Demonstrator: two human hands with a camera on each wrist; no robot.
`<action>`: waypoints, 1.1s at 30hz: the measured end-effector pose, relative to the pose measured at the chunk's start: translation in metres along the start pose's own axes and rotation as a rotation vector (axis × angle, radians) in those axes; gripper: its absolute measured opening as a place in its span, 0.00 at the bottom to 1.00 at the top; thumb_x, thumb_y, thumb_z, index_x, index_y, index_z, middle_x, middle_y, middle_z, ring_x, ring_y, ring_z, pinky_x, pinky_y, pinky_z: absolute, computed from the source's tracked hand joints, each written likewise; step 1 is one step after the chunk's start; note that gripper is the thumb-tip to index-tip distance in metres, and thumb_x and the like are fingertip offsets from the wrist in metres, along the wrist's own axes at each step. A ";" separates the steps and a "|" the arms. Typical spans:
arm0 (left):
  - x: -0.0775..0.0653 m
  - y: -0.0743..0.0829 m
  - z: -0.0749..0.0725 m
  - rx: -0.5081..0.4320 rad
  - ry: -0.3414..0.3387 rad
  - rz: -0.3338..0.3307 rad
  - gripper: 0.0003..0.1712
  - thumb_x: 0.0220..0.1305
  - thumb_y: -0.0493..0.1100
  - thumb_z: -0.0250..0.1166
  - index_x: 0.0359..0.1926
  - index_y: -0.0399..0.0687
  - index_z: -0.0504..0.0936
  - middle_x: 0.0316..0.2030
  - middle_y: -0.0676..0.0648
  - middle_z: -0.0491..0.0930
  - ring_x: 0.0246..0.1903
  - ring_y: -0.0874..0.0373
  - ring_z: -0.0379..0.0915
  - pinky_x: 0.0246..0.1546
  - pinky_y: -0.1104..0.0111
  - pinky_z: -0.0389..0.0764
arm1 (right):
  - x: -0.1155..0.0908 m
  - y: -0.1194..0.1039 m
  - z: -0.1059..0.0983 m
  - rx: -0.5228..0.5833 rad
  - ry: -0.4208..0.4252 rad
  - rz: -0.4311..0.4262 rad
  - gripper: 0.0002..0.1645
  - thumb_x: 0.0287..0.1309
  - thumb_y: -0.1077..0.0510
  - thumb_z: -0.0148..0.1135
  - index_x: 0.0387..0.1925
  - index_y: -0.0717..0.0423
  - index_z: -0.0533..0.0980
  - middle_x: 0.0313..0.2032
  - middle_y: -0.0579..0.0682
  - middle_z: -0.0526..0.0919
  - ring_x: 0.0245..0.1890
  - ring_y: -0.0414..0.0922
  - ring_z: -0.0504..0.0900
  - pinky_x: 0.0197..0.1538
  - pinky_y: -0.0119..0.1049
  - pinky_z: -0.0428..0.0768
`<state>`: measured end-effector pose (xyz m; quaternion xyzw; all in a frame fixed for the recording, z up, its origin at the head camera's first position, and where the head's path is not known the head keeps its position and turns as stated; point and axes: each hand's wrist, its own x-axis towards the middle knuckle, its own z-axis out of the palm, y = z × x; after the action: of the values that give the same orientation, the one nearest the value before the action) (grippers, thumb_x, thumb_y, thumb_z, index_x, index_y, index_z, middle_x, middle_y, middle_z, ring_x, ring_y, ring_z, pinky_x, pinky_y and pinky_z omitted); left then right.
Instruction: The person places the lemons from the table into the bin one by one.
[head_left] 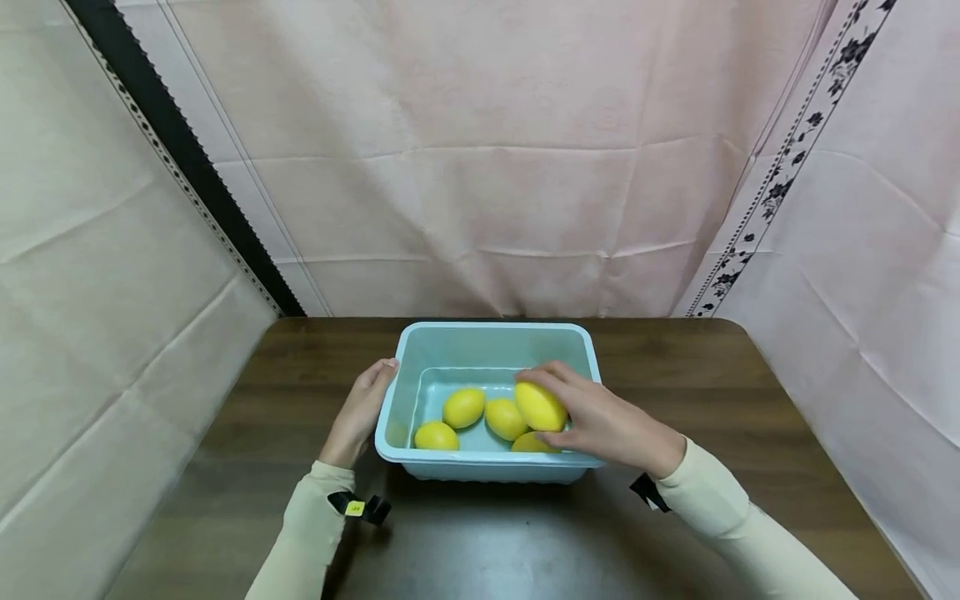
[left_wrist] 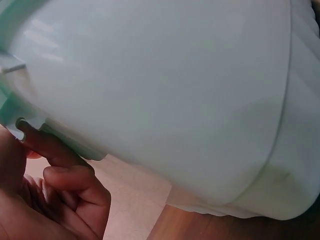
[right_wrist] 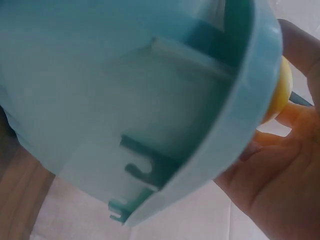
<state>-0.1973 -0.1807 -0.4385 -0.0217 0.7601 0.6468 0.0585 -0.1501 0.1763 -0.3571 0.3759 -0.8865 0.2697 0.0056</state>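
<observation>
A light blue plastic bin (head_left: pixel 498 472) stands on the table, tilted slightly in the head view. My left hand (head_left: pixel 365 408) grips its left rim, and the left wrist view shows the fingers (left_wrist: pixel 70 177) curled under that rim beside the bin's outer wall (left_wrist: pixel 175 100). Over the bin's right side, my right hand (head_left: pixel 600 412) holds a lemon (head_left: pixel 540 406) between thumb and fingers. Several more lemons (head_left: pixel 463 407) lie on the bin floor below it. In the right wrist view the bin's rim (right_wrist: pixel 265 75) partly hides the held lemon (right_wrist: pixel 281 92).
The brown wooden table (head_left: pixel 465 550) extends around the bin. Pale cloth (head_left: pixel 510 208) hangs behind it and along both sides, with a floral strip (head_left: pixel 787 167) at the right corner. Dark bands (head_left: pixel 356 507) circle my wrists.
</observation>
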 end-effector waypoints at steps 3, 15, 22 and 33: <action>0.001 -0.001 0.000 -0.001 0.001 0.011 0.31 0.84 0.61 0.47 0.64 0.38 0.73 0.48 0.39 0.78 0.41 0.55 0.79 0.38 0.69 0.84 | 0.004 -0.004 0.002 0.001 -0.031 -0.007 0.42 0.60 0.56 0.78 0.73 0.47 0.70 0.63 0.46 0.74 0.54 0.42 0.79 0.57 0.42 0.83; 0.002 -0.004 0.001 -0.038 0.006 0.031 0.28 0.85 0.58 0.49 0.58 0.35 0.74 0.37 0.44 0.77 0.34 0.58 0.78 0.33 0.70 0.81 | 0.016 -0.017 0.013 0.010 -0.082 -0.067 0.43 0.60 0.60 0.78 0.73 0.49 0.70 0.65 0.48 0.73 0.63 0.48 0.79 0.62 0.44 0.81; -0.001 -0.003 -0.002 -0.014 0.006 0.017 0.30 0.85 0.60 0.48 0.62 0.37 0.74 0.45 0.38 0.78 0.38 0.55 0.79 0.36 0.69 0.83 | 0.024 -0.022 0.020 0.034 -0.083 -0.045 0.41 0.63 0.57 0.76 0.74 0.46 0.69 0.65 0.46 0.74 0.57 0.44 0.80 0.58 0.40 0.83; 0.001 -0.004 -0.001 -0.030 -0.009 0.025 0.30 0.85 0.59 0.48 0.61 0.36 0.74 0.41 0.40 0.78 0.36 0.57 0.79 0.34 0.69 0.82 | 0.032 -0.020 0.029 0.100 -0.146 -0.025 0.40 0.68 0.56 0.72 0.77 0.50 0.66 0.66 0.48 0.71 0.58 0.42 0.77 0.59 0.38 0.81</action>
<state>-0.1984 -0.1821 -0.4424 -0.0104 0.7502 0.6590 0.0537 -0.1541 0.1291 -0.3652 0.4053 -0.8653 0.2852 -0.0745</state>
